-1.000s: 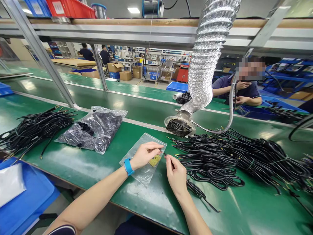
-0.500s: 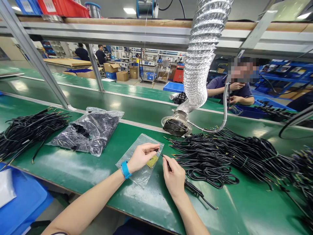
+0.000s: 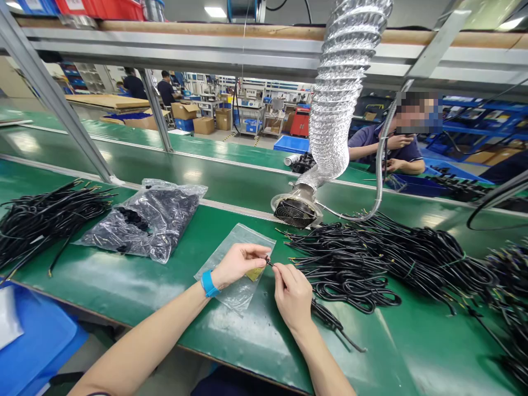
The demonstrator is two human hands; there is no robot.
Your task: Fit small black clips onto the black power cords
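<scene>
My left hand (image 3: 238, 266) pinches a small black part (image 3: 267, 258) between thumb and fingers; its exact kind is too small to tell. My right hand (image 3: 293, 297) is closed on a thin black cable (image 3: 271, 264), whose end meets that part. The rest of this cable runs hidden behind my right hand. Beneath my left hand lies a clear zip bag (image 3: 240, 300) with small yellow pieces (image 3: 254, 273) in it, partly covered by my fingers. Coiled black cable (image 3: 330, 319) lies on the green bench just right of my right wrist.
Bundles of black cables (image 3: 355, 258) fill the right side, with another bundle (image 3: 53, 217) at far left. A plastic bag of black parts (image 3: 169, 220) lies left. A fume duct (image 3: 335, 110) ends in a round hood (image 3: 296, 212) beyond my hands. A co-worker (image 3: 371, 146) sits opposite.
My fingertips have come slightly closer together, bringing the cable end and the small black part nearer. The whole view has shifted slightly.
</scene>
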